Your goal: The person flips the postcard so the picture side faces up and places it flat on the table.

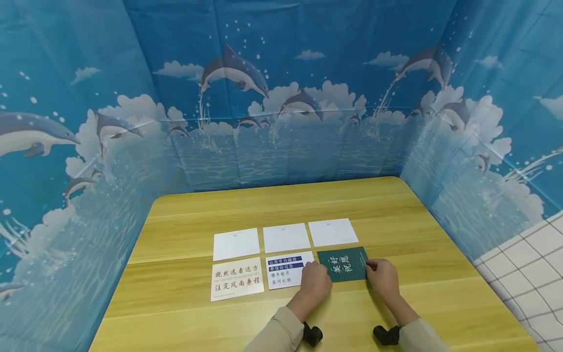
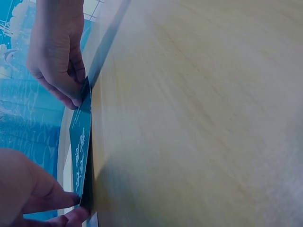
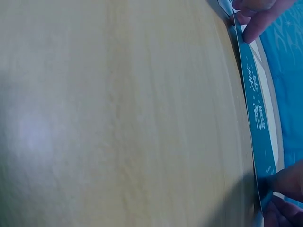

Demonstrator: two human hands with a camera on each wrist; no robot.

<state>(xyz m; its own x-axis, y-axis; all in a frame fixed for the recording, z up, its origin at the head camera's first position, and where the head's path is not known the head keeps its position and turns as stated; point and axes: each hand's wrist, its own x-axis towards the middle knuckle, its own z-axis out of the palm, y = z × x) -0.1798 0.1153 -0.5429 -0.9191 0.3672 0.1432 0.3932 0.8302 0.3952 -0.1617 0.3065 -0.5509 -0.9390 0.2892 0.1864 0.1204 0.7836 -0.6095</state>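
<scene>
A dark green card (image 1: 343,264) with white lettering lies at the right end of the front row, seen nearly edge-on in both wrist views. My left hand (image 1: 315,283) pinches its left edge between thumb and fingers, overlapping the neighbouring white card with blue bands (image 1: 281,274). At the opposite edge, my right hand (image 1: 383,279) pinches the green card near its right side. In the left wrist view a dark gap shows under the card's near edge, between it and the table.
A cream card with red lettering (image 1: 237,278) lies at the front left. Behind are three white cards: left (image 1: 236,244), middle (image 1: 287,238) and right (image 1: 333,232). The wooden table (image 1: 176,220) meets a dolphin-print curtain (image 1: 286,146) at the back.
</scene>
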